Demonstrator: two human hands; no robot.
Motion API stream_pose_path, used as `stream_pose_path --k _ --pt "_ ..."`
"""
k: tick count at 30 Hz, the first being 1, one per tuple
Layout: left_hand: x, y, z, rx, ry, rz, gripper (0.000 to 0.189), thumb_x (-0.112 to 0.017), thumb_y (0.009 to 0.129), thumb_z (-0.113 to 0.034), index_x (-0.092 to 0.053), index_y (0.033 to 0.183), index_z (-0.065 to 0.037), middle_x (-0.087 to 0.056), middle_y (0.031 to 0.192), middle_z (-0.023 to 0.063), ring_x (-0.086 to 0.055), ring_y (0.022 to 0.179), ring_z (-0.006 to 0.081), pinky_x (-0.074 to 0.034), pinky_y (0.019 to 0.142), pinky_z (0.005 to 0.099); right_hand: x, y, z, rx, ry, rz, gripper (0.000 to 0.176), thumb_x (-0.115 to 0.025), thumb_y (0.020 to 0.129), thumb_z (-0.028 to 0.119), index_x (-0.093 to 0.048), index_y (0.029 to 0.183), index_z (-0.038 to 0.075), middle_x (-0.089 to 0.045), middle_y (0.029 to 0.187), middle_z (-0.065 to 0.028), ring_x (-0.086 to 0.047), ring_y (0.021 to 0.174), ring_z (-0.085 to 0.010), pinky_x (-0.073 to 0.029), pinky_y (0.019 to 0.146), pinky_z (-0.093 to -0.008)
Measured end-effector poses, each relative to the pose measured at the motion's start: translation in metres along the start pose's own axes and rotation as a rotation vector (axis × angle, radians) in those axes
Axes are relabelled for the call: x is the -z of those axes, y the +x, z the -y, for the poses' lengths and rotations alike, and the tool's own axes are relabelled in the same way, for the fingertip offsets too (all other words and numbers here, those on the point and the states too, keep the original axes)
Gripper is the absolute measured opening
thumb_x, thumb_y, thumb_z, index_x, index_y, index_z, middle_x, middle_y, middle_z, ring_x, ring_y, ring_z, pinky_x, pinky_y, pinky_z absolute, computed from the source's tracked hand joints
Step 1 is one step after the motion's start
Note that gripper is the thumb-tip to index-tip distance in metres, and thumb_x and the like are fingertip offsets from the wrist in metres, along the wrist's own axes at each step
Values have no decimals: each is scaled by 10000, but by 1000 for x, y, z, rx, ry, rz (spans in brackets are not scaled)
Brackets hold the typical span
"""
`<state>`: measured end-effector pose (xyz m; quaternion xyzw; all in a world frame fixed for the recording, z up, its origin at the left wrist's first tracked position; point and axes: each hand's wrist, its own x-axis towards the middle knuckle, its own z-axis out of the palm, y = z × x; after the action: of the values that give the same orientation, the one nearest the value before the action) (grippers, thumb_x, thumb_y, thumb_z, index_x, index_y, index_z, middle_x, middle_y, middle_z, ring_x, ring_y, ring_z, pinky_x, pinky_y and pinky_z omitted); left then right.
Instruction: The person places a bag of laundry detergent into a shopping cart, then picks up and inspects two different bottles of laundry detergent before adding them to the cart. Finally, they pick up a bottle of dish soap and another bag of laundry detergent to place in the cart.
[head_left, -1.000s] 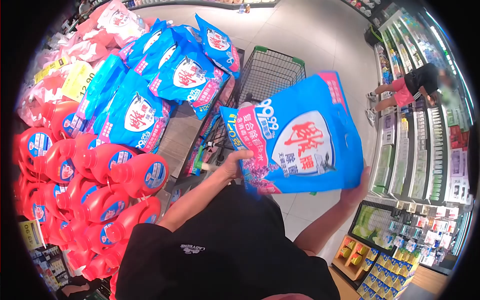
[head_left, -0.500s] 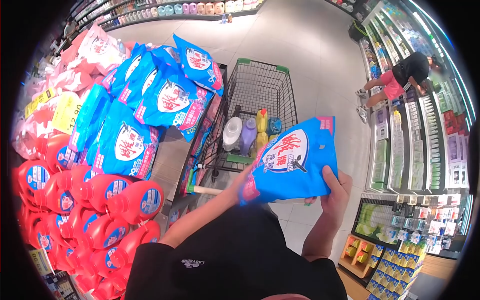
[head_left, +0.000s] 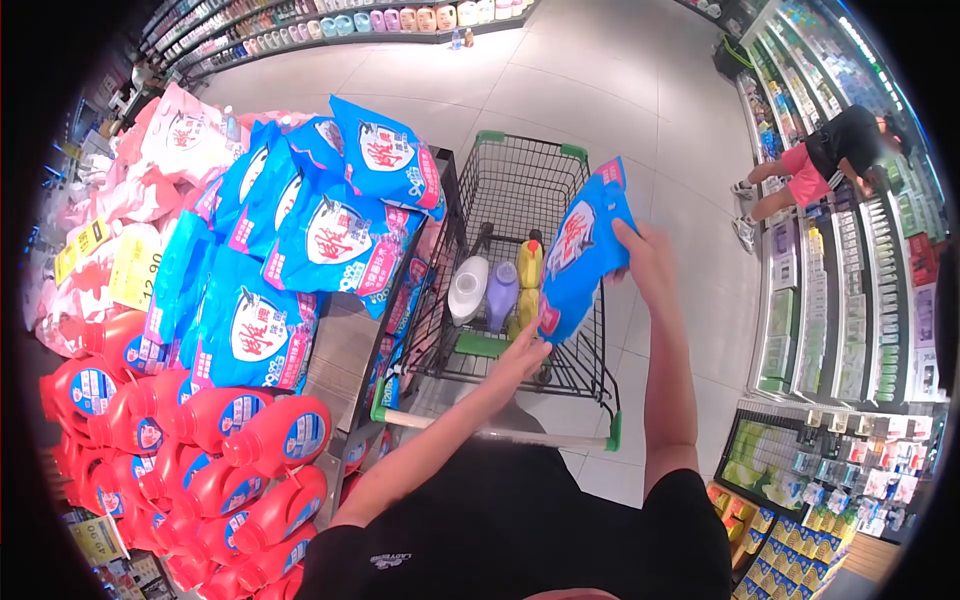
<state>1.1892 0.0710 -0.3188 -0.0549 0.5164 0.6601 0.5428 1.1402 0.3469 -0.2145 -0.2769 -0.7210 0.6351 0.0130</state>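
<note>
Between my two hands is a blue bag of washing powder (head_left: 582, 255), held tilted above the right part of a shopping cart (head_left: 480, 340). My right hand (head_left: 645, 262) is closed on the bag's right edge, thumb on the front. At the lower left corner, my left hand (head_left: 522, 355) supports the bag, its fingers partly hidden underneath. Inside the cart stand a white bottle (head_left: 467, 292), a purple bottle (head_left: 501, 295) and a yellow bottle (head_left: 530, 265), partly behind the bag.
Left of the cart, blue powder bags (head_left: 340, 240) are piled beside pink bags (head_left: 180, 140) and stacked red detergent bottles (head_left: 285, 430). A person (head_left: 835, 150) bends at the right-hand shelves (head_left: 860, 290). Small packs (head_left: 795, 550) stand low at right.
The washing powder bag has moved forward and turned steeper, from in front of the cart handle to over the basket. Both hands have moved forward with it.
</note>
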Motion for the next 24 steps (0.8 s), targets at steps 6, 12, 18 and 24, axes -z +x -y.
stream_pose_path --k 6,12,18,24 --pt "3 -8 -18 0 38 -41 694 -621 1075 -289 -313 1655 -62 -390 1655 104 -443 1501 235 -393 1214 419 -11 140 -87 203 -499 -120 366 -534 1069 270 -688 992 -53 -732 868 -261 -741 756 -406 -594 676 -492" --pt "26 -41 8 -5 -24 -214 485 -603 1091 -277 -510 1498 -30 -591 1485 128 -599 1363 242 -441 1175 391 -59 260 -270 327 -889 -202 302 -580 1036 242 -711 999 -28 -718 943 -241 -712 880 -445 -570 788 -547" --pt "41 -73 35 22 -79 -349 456 -586 1100 -275 -521 1474 -21 -615 1467 142 -609 1358 249 -475 1137 370 -80 265 -394 254 -972 -71 246 -617 945 201 -739 966 -12 -736 913 -251 -714 902 -449 -565 838 -520" --pt "60 -77 56 -70 175 -483 394 -663 1031 -173 -623 1387 -9 -690 1363 127 -680 1238 216 -510 1071 357 -94 208 -413 -2 -438 -152 266 -665 952 220 -734 1036 -24 -760 914 -175 -752 903 -291 -580 823 -409"
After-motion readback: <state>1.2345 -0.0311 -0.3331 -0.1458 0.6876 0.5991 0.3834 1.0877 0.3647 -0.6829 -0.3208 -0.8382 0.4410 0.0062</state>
